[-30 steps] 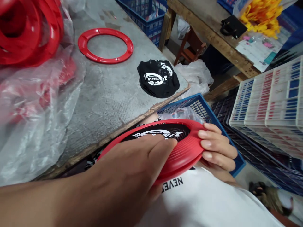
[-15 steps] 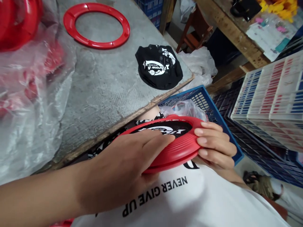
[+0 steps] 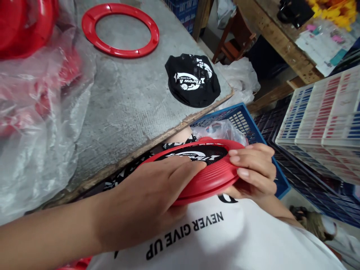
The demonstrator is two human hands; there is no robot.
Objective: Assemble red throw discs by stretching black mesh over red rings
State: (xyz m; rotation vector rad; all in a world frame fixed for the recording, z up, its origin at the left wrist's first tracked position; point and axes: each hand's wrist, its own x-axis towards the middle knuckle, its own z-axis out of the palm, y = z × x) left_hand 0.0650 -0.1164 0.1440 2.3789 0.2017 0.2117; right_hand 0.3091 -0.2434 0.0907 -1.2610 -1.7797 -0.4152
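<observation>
A red ribbed plastic ring with black printed fabric stretched over its middle [image 3: 209,172] is held against my white shirt, just below the table's edge. My left hand [image 3: 152,198] grips its near rim, fingers lying over the fabric. My right hand [image 3: 253,168] clasps the right rim, fingers curled over the top. On the grey table [image 3: 126,101] lie a bare red ring [image 3: 120,30] and a loose black fabric piece with white lettering [image 3: 192,79].
Clear plastic bags of red rings [image 3: 36,93] fill the table's left side. A blue crate [image 3: 247,127] holding a plastic bag stands below the table corner. White and blue crates [image 3: 323,116] are stacked at the right. A wooden bench [image 3: 284,41] runs behind.
The view has dropped slightly. My right fingers have slid further over the top of the ring's rim; my left hand keeps its grip.
</observation>
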